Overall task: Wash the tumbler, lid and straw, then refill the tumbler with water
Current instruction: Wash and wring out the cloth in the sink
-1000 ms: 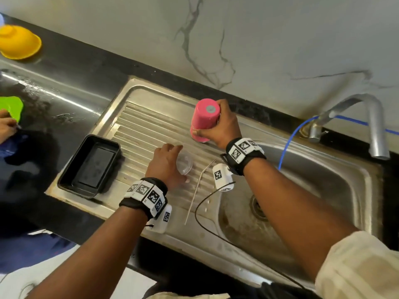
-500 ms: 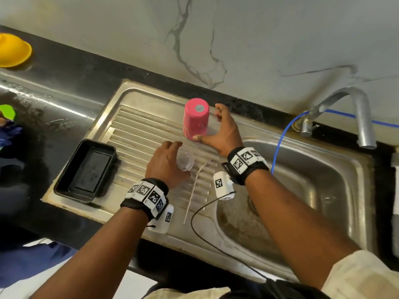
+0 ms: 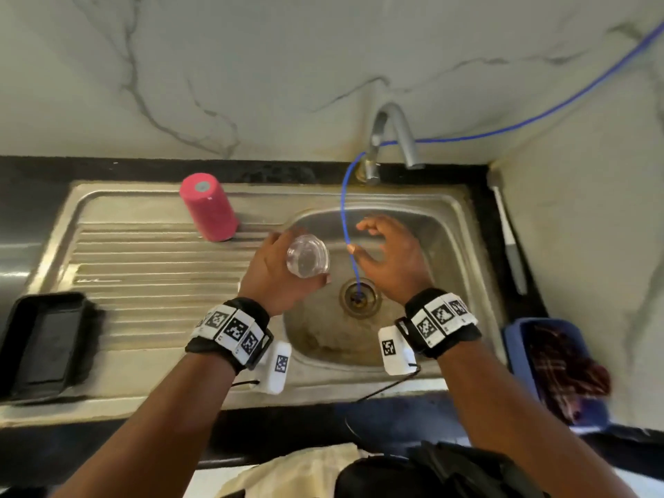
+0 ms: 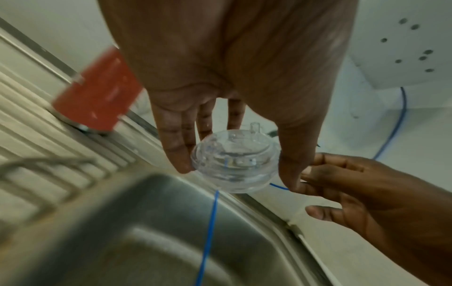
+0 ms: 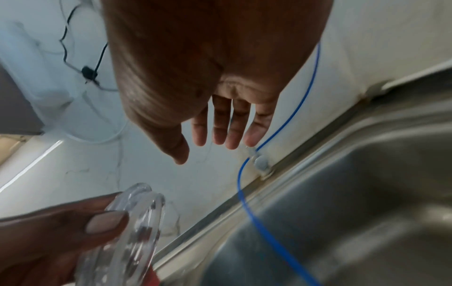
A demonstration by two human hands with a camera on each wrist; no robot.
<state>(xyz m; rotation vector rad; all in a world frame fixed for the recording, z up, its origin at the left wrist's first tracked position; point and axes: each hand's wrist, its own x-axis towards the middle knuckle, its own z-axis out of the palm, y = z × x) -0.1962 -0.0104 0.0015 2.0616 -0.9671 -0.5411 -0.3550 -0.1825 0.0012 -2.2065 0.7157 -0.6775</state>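
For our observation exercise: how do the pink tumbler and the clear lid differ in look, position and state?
The pink tumbler is opaque and tall; the clear lid is see-through and squat. The tumbler stands upside down on the draining board, untouched; the lid is held in the air by the left hand at the sink basin's edge. Both are round.

My right hand [image 5: 220, 87] hangs over the sink [image 5: 367, 222] with its fingers [image 5: 234, 127] straight and slightly spread, holding nothing. At the lower left my left hand [image 5: 49, 238] pinches the clear lid [image 5: 132, 232], thumb on its rim, the lid tilted on edge. A thin blue tube [image 5: 254, 220] runs down the wall, past my fingertips, into the basin.
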